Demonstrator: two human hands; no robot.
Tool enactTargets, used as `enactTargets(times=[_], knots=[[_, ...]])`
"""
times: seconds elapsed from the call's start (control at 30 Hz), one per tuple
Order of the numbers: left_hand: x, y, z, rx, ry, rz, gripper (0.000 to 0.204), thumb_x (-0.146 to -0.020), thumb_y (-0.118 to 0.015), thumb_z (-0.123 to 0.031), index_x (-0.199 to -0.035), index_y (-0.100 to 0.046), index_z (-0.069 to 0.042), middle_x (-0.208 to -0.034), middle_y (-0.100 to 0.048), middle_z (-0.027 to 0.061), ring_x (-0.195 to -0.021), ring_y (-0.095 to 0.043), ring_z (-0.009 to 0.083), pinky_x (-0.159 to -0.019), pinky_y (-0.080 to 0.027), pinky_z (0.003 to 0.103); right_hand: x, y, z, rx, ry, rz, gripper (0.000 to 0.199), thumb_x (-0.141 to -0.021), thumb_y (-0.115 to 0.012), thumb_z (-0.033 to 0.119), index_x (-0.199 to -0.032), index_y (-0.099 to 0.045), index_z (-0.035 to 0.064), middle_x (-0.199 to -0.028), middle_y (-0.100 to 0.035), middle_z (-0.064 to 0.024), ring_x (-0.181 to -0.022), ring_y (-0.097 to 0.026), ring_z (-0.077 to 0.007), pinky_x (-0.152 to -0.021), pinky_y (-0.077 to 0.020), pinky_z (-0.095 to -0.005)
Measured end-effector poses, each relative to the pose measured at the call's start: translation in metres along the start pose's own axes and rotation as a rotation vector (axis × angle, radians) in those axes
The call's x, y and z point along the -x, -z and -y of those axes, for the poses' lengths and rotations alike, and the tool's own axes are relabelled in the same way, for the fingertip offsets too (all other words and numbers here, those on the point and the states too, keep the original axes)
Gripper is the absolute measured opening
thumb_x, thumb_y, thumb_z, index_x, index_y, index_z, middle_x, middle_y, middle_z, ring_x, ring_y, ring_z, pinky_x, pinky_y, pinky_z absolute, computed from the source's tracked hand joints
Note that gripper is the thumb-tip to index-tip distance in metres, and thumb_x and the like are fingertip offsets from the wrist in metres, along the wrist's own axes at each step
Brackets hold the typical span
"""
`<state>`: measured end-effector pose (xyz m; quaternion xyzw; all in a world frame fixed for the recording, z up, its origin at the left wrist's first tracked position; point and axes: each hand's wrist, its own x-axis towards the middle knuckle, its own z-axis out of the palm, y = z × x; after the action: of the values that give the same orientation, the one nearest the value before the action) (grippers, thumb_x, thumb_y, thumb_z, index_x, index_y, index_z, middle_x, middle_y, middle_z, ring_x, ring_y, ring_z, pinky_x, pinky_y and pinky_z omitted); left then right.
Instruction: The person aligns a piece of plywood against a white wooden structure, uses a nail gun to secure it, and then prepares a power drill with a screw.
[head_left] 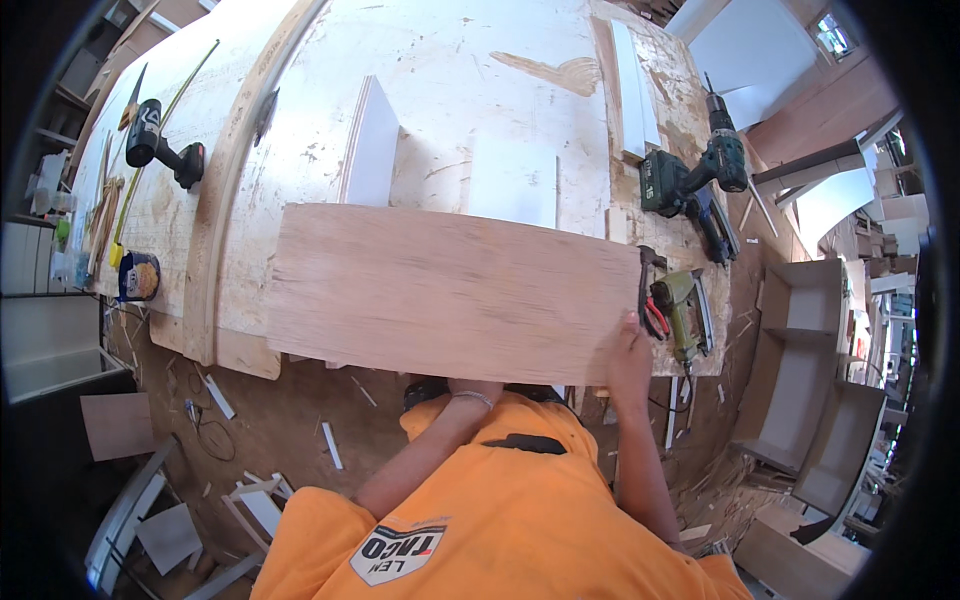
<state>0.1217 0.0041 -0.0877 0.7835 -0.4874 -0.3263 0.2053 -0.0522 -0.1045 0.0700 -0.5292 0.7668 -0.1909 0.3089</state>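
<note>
A long plywood board [450, 290] with a brownish wood face lies crosswise in front of me, over the near edge of the workbench. My right hand [628, 352] grips its right end, thumb on the top face and the other fingers out of sight. Under the board's near edge goes my left hand [474, 387]; only the wrist part shows, so its fingers are hidden. Just past the board stand a white upright panel [372, 145] and a flat white panel [513, 182]. Beside my right hand lie red-handled pliers [656, 318] and a green air nailer [682, 315].
Cordless drills [715, 165] [150, 140] rest on the workbench [440, 60] at right and left. A wooden strip [240, 150] runs along its left part, near a blue tin [138, 276]. Offcuts litter the floor; open cabinet boxes [795, 360] stand at right.
</note>
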Motion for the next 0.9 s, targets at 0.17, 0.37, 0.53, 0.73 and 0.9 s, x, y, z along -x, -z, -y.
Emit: enactTargets(times=[0.17, 0.37, 0.53, 0.73, 0.9], knots=[[0.003, -0.013, -0.017, -0.111, 0.043, -0.13, 0.052, -0.1, -0.053, -0.044, -0.14, -0.06, -0.011, -0.145, -0.057, 0.0149, -0.136, -0.049, 0.0376, -0.113, -0.035, 0.053, -0.008, -0.005, -0.007, -0.009, 0.038, 0.016, 0.066, -0.109, -0.034, 0.051, -0.127, -0.063, -0.005, -0.112, -0.069, -0.0309, -0.111, -0.065, -0.0451, -0.095, -0.0483, -0.0475], [-0.024, -0.02, 0.018, -0.059, 0.048, -0.146, 0.057, -0.095, -0.058, -0.048, -0.139, -0.061, -0.012, -0.143, -0.059, 0.016, -0.133, -0.051, 0.0391, -0.112, -0.036, 0.054, -0.026, -0.011, -0.028, -0.071, 0.099, 0.084, 0.063, -0.11, -0.034, 0.048, -0.125, -0.063, -0.0055, -0.11, -0.068, -0.0319, -0.11, -0.065, -0.0467, -0.093, -0.0482, -0.0489], [-0.034, -0.061, 0.069, -0.156, 0.091, -0.301, 0.057, -0.095, -0.06, -0.048, -0.137, -0.06, -0.008, -0.137, -0.063, 0.0153, -0.126, -0.057, 0.0385, -0.11, -0.04, 0.052, -0.031, -0.014, -0.022, -0.102, 0.129, 0.109, 0.061, -0.11, -0.034, 0.045, -0.121, -0.064, -0.0069, -0.108, -0.068, -0.0325, -0.107, -0.064, -0.0484, -0.092, -0.0479, -0.0492], [0.056, 0.009, 0.033, 0.614, 0.646, -0.013, 0.08, -0.089, -0.078, -0.043, -0.141, -0.045, 0.008, -0.132, -0.06, 0.0213, -0.122, -0.06, 0.0295, -0.104, -0.049, 0.043, -0.036, -0.012, -0.029, -0.061, 0.107, 0.075, 0.061, -0.11, -0.035, 0.046, -0.118, -0.064, -0.0074, -0.107, -0.068, -0.0327, -0.106, -0.063, -0.0499, -0.092, -0.0477, -0.05], [0.033, 0.009, -0.003, 1.281, 0.891, 0.032, 0.06, -0.095, -0.074, -0.031, -0.126, -0.048, 0.014, -0.115, -0.067, 0.0235, -0.103, -0.071, 0.0316, -0.086, -0.061, 0.038, -0.039, -0.015, -0.037, -0.076, 0.116, 0.12, 0.061, -0.11, -0.034, 0.045, -0.118, -0.064, -0.0081, -0.109, -0.067, -0.0333, -0.108, -0.063, -0.0492, -0.093, -0.0467, -0.0497]])
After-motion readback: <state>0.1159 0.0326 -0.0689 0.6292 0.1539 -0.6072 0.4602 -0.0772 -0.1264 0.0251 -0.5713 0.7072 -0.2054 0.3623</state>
